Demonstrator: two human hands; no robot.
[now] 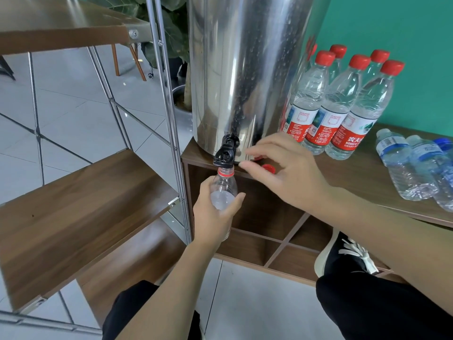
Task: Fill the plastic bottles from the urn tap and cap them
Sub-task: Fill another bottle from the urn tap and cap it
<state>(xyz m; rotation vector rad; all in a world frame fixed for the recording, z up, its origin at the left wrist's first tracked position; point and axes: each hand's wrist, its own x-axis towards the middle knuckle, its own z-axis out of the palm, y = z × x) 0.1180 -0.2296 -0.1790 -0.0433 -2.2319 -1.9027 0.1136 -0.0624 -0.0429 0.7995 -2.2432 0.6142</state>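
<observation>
One bottle (224,190) is in play, held upright with its open mouth right under the tap (226,153) at the foot of the urn (245,69). The left hand (215,212) wraps its fingers and thumb round the bottle's upper body, below the shoulder. The right hand (282,173) hovers just right of the tap with fingers loosely spread, holding nothing; two fingertips reach toward the tap lever, though I cannot tell whether they touch it. A loose red cap (268,168) lies on the surface (367,177) just right of the tap, partly hidden under that hand.

Thin clear plastic like this likely dents under a hard squeeze, so a squeezed full bottle would push water out of the neck. It probably weighs little now and grows heavier as it fills; whether water is flowing I cannot tell. Wet walls may turn slippery, so a firm wrap round the shoulder or mid-body seems the best hold, with the stiff neck ring as a stop. The cap is small and rigid, best pinched by its rim.

Right of the urn stand capped bottles (340,101) with red labels, and farther right several blue-labelled bottles (416,165) lie on their sides.
</observation>
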